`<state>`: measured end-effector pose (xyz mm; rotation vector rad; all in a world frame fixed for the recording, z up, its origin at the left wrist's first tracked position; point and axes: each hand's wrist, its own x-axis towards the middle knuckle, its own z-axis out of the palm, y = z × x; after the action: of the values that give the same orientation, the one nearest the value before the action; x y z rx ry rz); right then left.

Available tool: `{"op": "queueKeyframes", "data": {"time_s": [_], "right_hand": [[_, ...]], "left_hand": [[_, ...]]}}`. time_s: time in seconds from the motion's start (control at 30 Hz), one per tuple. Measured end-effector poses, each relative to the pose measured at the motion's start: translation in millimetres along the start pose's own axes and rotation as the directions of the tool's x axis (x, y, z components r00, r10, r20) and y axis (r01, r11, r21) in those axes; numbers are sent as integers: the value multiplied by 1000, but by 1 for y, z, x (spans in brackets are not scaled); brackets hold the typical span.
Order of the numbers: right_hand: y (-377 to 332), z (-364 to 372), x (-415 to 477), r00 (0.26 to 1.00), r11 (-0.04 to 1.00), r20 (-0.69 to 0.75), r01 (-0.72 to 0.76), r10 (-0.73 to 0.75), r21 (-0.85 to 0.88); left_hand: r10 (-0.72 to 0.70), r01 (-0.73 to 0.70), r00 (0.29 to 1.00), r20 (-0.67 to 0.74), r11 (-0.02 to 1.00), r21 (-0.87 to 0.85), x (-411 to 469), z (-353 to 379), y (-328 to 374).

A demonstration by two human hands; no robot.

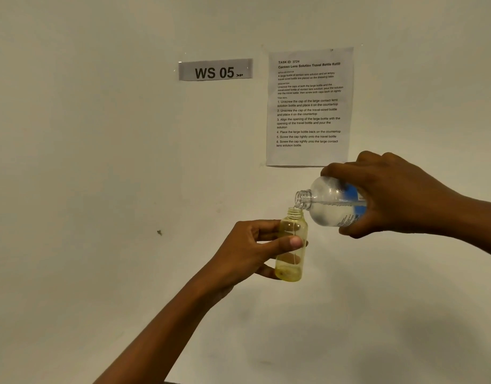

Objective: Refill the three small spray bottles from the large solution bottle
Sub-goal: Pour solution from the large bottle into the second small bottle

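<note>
My left hand (250, 250) grips a small yellow-tinted bottle (291, 261) upright in front of the wall, its cap off. A little liquid lies at its bottom. My right hand (391, 195) holds the large clear solution bottle (330, 200) with a blue label, tipped on its side. Its open neck touches the small bottle's mouth from the upper right. A thin stream runs down inside the small bottle. No other small bottles or caps are in view.
A pale wall (100, 189) fills the view. A grey sign reading WS 05 (215, 70) is taped to it. A printed task sheet (309, 106) hangs right above my right hand.
</note>
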<state>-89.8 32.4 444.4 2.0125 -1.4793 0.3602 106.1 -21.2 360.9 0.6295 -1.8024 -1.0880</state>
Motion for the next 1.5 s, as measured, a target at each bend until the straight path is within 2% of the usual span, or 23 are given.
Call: {"op": "queueKeyframes", "data": {"time_s": [1.5], "right_hand": [[5, 1, 2, 1000, 1000, 3, 25, -25, -11]], "left_hand": [[1, -1, 1000, 1, 1000, -8, 2, 2, -5]]}}
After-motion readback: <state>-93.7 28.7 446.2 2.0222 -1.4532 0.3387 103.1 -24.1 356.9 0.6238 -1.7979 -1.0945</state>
